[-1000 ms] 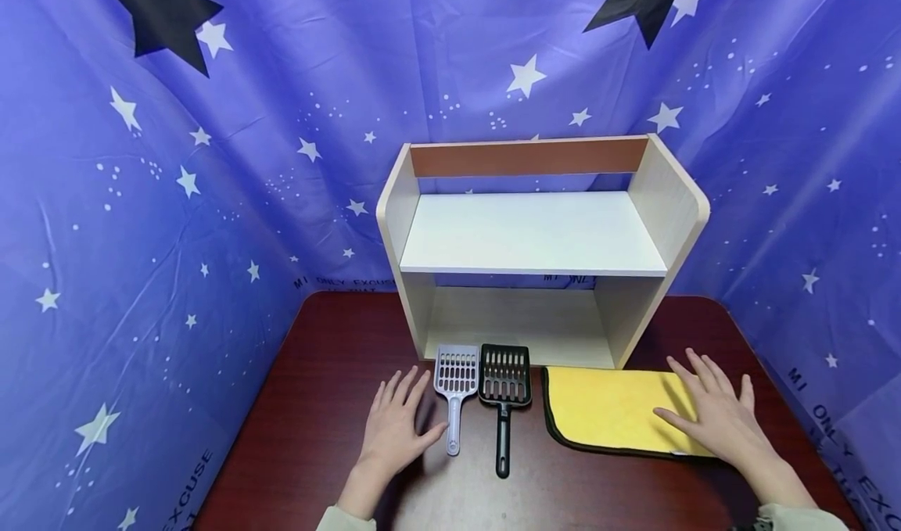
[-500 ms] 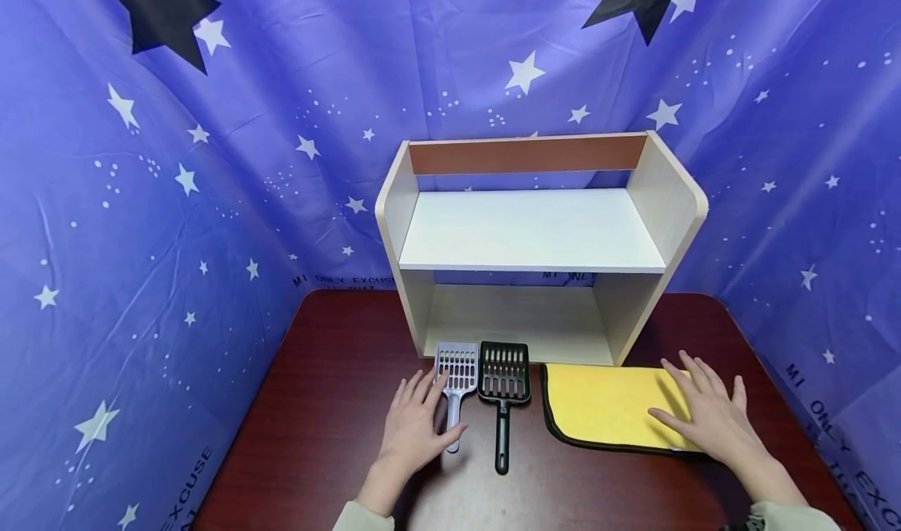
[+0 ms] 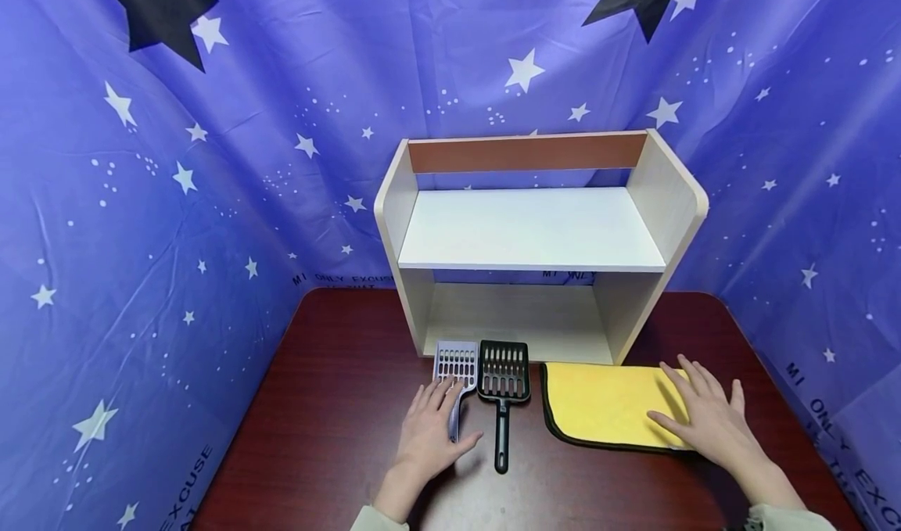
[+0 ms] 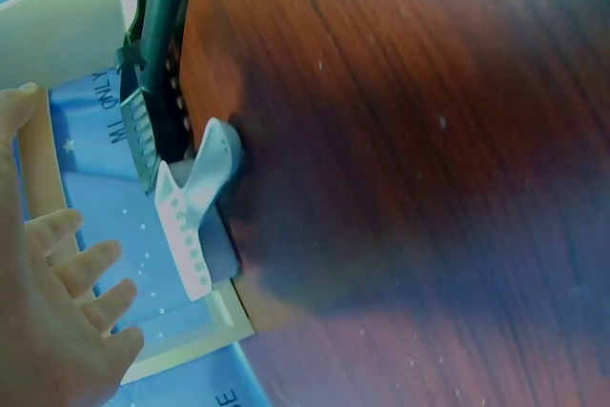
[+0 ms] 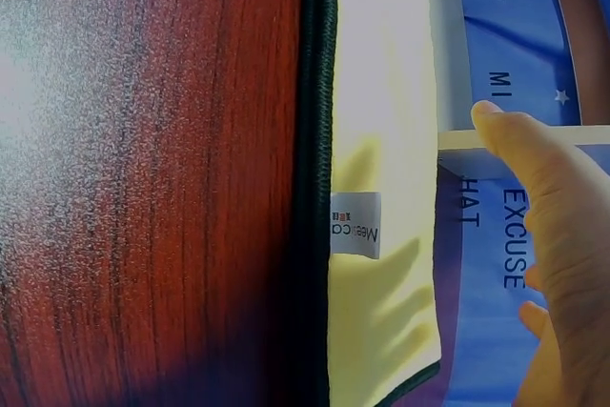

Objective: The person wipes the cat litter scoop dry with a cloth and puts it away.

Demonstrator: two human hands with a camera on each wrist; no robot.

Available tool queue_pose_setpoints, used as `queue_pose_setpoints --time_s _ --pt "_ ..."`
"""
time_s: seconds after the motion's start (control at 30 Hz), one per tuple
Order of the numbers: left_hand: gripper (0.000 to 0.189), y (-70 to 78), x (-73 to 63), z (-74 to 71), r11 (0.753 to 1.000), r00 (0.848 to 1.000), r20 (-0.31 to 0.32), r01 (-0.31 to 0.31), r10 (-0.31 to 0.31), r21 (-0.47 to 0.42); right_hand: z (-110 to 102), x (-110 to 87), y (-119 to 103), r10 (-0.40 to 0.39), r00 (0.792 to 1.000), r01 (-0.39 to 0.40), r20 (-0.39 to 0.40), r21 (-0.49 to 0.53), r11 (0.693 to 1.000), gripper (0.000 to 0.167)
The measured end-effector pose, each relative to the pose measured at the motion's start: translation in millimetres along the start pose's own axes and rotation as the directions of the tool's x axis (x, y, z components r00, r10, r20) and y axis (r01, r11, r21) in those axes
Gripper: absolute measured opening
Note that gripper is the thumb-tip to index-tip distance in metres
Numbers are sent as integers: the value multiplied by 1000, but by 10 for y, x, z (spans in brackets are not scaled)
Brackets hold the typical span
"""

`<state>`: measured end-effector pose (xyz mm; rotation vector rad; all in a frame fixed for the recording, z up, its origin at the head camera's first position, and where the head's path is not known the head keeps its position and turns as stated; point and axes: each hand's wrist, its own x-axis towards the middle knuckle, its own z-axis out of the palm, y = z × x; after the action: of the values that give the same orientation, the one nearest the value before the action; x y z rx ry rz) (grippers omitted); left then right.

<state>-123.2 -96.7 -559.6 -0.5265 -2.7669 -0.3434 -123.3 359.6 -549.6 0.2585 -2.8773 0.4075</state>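
Note:
My left hand (image 3: pixel 431 435) hovers over the pale lavender litter scoop (image 3: pixel 457 359), its fingers spread and hiding part of the handle in the head view. From the left wrist, a gap shows between that hand (image 4: pixel 62 321) and the scoop (image 4: pixel 181 226). Right beside it lies a black litter scoop (image 3: pixel 503 400), handle toward me. Over the right end of a folded yellow towel (image 3: pixel 605 406) with dark edging, my right hand (image 3: pixel 716 425) is held with spread fingers. Finger shadows fall on the towel near its white label (image 5: pixel 357 224) in the right wrist view.
A two-tier wooden shelf (image 3: pixel 531 230) stands behind the scoops and towel, close to their far ends. All rest on a dark red-brown table (image 3: pixel 331 406). Blue star-patterned curtains (image 3: pixel 281 109) enclose the back and both sides.
My left hand has moved right, from beside the lavender scoop to over its handle. My right hand has shifted only slightly; the scoops and towel stay in place.

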Motion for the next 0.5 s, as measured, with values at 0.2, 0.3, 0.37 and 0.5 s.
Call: queue_pose_setpoints --time_s 0.2,0.3,0.37,0.5 --pt "88 72 -20 32 999 1000 -26 -5 3 -45 2 -23 0 6 1000 -6 2 0 1000 90" --pt "87 107 -33 48 998 999 -35 0 -2 -67 5 -25 2 8 1000 -8 9 5 1000 90" --pt "87 131 -40 53 996 1000 -24 7 -9 -86 13 -23 8 9 1000 -9 15 5 1000 90" --pt "88 177 -44 65 988 998 37 48 -43 -144 26 -16 10 8 1000 -8 12 0 1000 90"
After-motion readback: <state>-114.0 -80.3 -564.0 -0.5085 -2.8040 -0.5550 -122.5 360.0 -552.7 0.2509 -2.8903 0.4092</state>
